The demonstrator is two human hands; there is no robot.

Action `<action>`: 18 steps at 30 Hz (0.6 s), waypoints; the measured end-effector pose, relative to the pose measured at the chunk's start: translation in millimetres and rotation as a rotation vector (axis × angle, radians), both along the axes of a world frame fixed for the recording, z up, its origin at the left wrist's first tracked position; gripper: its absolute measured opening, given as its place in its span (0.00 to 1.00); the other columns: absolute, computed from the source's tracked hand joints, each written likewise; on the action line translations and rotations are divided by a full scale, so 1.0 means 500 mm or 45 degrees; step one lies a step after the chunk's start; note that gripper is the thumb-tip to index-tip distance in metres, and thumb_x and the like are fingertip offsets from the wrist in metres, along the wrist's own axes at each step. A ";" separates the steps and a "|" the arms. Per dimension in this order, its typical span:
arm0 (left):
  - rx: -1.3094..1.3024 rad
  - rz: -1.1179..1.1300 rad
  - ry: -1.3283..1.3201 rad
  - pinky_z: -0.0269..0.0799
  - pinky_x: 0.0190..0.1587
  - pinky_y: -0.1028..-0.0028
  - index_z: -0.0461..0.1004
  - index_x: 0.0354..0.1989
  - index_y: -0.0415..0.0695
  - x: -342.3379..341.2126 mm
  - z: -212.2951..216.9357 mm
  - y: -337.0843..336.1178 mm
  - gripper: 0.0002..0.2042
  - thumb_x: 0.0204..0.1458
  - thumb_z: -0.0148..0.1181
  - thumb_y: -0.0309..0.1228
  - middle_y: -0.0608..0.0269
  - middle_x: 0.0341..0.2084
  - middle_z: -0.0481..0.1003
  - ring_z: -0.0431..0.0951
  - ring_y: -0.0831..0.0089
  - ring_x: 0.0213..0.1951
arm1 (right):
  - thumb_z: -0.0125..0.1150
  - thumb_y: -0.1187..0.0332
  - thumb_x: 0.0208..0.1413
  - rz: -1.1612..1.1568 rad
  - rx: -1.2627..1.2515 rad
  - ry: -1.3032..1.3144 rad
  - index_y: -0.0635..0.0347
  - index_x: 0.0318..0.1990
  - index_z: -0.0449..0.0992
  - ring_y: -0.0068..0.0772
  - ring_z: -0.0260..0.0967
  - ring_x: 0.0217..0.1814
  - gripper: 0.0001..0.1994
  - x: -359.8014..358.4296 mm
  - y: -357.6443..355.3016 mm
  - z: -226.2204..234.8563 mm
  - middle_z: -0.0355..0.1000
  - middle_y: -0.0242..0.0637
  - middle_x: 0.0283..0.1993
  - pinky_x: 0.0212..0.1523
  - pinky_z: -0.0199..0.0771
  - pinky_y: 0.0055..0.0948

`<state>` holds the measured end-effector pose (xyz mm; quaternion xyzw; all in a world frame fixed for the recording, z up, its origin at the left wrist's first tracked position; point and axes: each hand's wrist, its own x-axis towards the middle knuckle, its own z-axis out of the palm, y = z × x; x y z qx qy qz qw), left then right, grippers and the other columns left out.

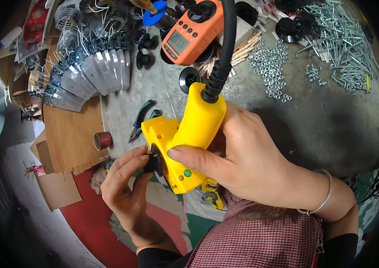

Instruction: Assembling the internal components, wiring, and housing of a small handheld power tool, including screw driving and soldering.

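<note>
In the head view, gripping a yellow plastic housing (200, 118) with a black cable (229, 35) in the right hand (249, 154), over the near edge of the grey worktop (319, 120). Pinching a black knob (154, 162) on the housing's left side with the left hand (124, 181). Beyond: teal-handled pliers (143, 110), an orange digital meter (193, 33), loose hex nuts (270, 62).

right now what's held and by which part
The yellow device, by its upper body below the cable, in the right hand; the left hand pinches its black knob.
</note>
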<state>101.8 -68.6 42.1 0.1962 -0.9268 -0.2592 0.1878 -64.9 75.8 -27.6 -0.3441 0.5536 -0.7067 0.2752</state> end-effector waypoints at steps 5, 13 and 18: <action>-0.357 -0.209 -0.078 0.78 0.42 0.72 0.80 0.36 0.37 -0.015 0.007 0.001 0.16 0.34 0.69 0.15 0.51 0.36 0.81 0.82 0.61 0.39 | 0.69 0.61 0.53 0.047 0.003 -0.006 0.69 0.44 0.72 0.32 0.77 0.35 0.20 -0.003 0.007 -0.008 0.76 0.42 0.35 0.38 0.77 0.30; -0.540 -0.259 -0.158 0.79 0.36 0.72 0.79 0.35 0.39 -0.024 -0.004 0.026 0.14 0.36 0.70 0.18 0.54 0.35 0.80 0.82 0.63 0.34 | 0.69 0.67 0.52 0.160 0.061 -0.240 0.69 0.46 0.72 0.26 0.75 0.40 0.18 -0.005 0.015 -0.019 0.76 0.39 0.38 0.44 0.75 0.28; -0.645 -0.267 -0.203 0.76 0.30 0.73 0.77 0.36 0.39 -0.033 0.007 0.034 0.15 0.37 0.71 0.21 0.57 0.33 0.78 0.80 0.64 0.30 | 0.67 0.68 0.54 0.156 0.117 -0.145 0.68 0.48 0.71 0.26 0.74 0.42 0.17 -0.014 0.015 -0.016 0.75 0.38 0.42 0.45 0.74 0.26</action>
